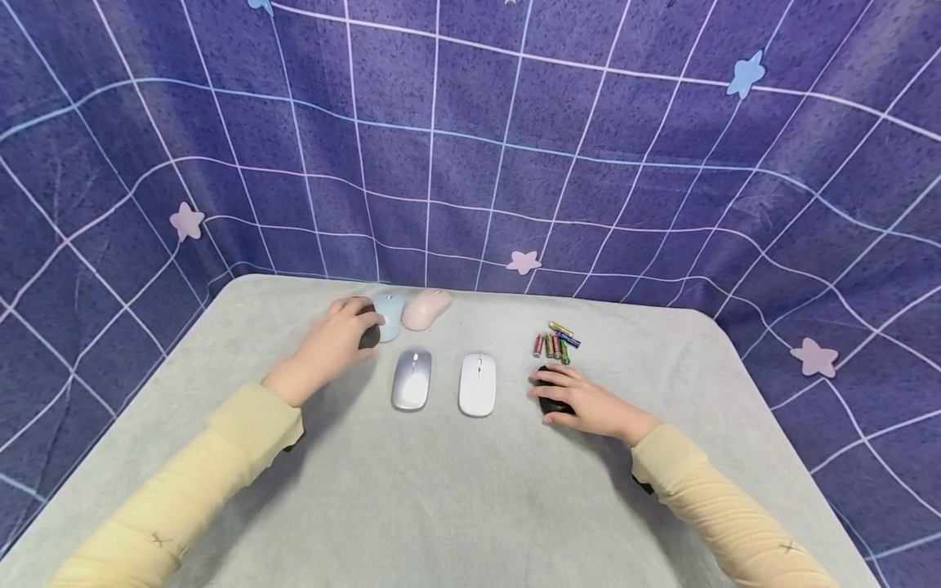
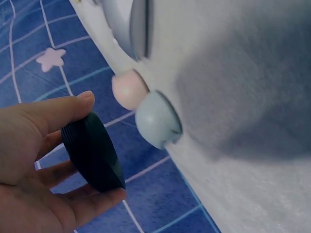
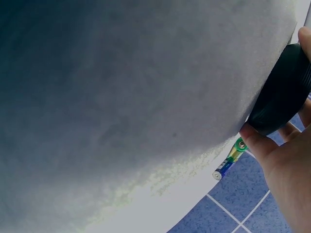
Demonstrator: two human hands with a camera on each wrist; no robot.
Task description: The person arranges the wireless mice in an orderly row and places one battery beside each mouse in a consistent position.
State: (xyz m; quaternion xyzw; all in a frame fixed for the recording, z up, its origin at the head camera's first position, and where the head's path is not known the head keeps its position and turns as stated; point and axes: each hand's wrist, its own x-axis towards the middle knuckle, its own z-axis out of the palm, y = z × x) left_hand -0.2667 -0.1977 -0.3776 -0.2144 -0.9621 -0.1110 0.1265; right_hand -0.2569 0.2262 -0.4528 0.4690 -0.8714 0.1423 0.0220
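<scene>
My left hand point(image 1: 334, 347) grips a black computer mouse point(image 1: 370, 333) by its sides, thumb on one side and fingers on the other, at the back left of the table. Close beside it stand a light blue mouse point(image 1: 390, 317) and a pink mouse point(image 1: 426, 309). Whether the left mouse touches the table, I cannot tell. Over on the right, my right hand point(image 1: 588, 404) holds another black mouse point(image 1: 551, 390) between thumb and fingers. Just behind that hand lie several small batteries point(image 1: 555, 346), and the right wrist view shows two battery ends point(image 3: 230, 160).
Between the hands, a grey mouse point(image 1: 412, 380) and a white mouse point(image 1: 477, 385) lie side by side on the grey-covered table point(image 1: 456, 498). A blue cloth point(image 1: 470, 163) with a grid of lines and stars hangs behind and around the table.
</scene>
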